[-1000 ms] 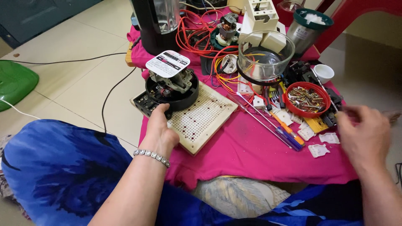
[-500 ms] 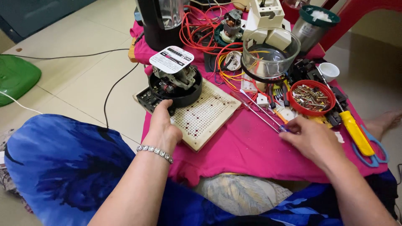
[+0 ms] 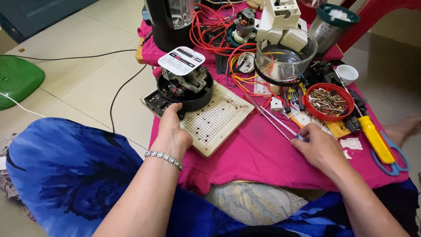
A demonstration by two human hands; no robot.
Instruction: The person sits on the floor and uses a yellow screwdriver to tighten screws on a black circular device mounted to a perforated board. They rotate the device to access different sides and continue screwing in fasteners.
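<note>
Screwdriver (image 3: 274,120) under right hand (image 3: 322,149)

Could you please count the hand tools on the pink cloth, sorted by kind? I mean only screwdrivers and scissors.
Screwdrivers: 2, a yellow-handled one and a clear-handled one under the right hand
Scissors: 1, blue-handled
Total: 3
More tools may lie hidden in the clutter.

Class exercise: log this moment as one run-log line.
left hand: gripping black motor base on perforated board | right hand: on clear-handled screwdriver | surface: pink cloth
</note>
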